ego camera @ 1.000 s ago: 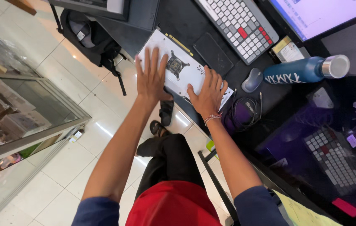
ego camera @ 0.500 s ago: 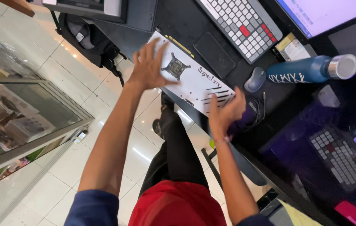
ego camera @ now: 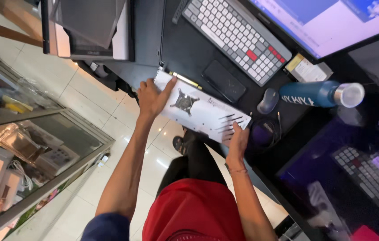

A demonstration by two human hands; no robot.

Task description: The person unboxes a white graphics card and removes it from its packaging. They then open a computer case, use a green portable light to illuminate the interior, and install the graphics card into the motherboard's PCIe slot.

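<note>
The white graphics card lay at the front edge of the black desk, between the two hands. The left hand held its far-left end, fingers spread over the top face and the corner. The right hand gripped the near-right end from below, fingers curled on the edge with the vent slits. The long axis of the card ran diagonally, from upper left to lower right, backplate facing up. A grey mouse and a blue bottle lay just beyond it.
</note>
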